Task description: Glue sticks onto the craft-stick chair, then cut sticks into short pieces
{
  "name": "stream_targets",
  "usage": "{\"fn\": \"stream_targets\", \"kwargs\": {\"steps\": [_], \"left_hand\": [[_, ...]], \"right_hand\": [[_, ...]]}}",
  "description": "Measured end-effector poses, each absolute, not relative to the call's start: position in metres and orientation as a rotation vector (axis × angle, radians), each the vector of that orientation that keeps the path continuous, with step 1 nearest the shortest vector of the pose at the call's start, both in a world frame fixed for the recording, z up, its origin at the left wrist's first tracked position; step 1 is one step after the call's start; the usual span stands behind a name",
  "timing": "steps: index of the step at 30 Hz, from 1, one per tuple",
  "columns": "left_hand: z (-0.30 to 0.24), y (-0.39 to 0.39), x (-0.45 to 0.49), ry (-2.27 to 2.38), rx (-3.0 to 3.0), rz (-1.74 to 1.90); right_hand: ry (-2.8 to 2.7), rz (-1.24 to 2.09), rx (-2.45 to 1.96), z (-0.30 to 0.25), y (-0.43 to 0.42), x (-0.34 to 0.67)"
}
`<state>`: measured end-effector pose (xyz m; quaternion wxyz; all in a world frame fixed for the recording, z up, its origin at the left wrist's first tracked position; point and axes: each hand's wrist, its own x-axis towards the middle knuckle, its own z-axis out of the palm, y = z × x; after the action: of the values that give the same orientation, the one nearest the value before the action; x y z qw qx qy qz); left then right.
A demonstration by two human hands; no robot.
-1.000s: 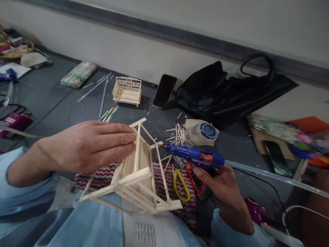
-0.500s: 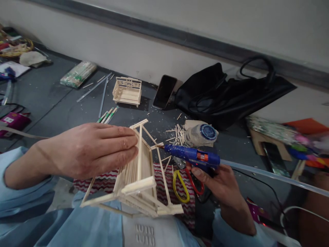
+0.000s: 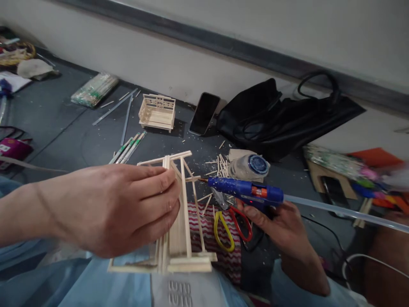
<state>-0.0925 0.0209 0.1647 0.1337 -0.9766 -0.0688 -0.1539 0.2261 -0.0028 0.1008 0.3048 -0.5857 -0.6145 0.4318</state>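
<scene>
My left hand (image 3: pixel 128 204) is closed around a small frame (image 3: pixel 187 213) built of pale wooden sticks, held above my lap. Its thumb is hidden behind the fingers and the frame. In my right hand (image 3: pixel 283 228) is a blue hot glue gun (image 3: pixel 244 190), its nozzle tip pointing left at the end of a short crosspiece on the frame's right side. I cannot tell whether the tip touches the wood. A long clear glue stick (image 3: pixel 338 209) sticks out from the gun's rear. Below the gun lie scissors (image 3: pixel 234 230) with yellow and red handles on a striped cloth (image 3: pixel 228 266).
Beyond the frame stand a miniature stick bench (image 3: pixel 157 113), a phone (image 3: pixel 204 114) and a black bag (image 3: pixel 287 119). Cut stick pieces (image 3: pixel 223 165) lie by a jar with a blue lid (image 3: pixel 251 166). Packed sticks (image 3: pixel 94 88) are at the left. A cable (image 3: pixel 326 230) runs at the right.
The wooden frame has turned in my left hand, and that hand has shifted a little right and down. The glue gun has moved slightly right, still held by my right hand.
</scene>
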Motion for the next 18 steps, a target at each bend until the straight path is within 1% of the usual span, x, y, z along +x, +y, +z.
{"fn": "stream_targets", "kwargs": {"steps": [5,18], "left_hand": [[0.1642,0.0157,-0.0927,-0.141,-2.816,-0.337],[0.1624,0.0154,-0.0914,-0.136,-2.831,-0.338]], "right_hand": [[-1.623,1.189,-1.536,0.0968,-0.0022,0.2258],[-1.626,1.234,-1.523,0.0961,-0.0033,0.2255]]}}
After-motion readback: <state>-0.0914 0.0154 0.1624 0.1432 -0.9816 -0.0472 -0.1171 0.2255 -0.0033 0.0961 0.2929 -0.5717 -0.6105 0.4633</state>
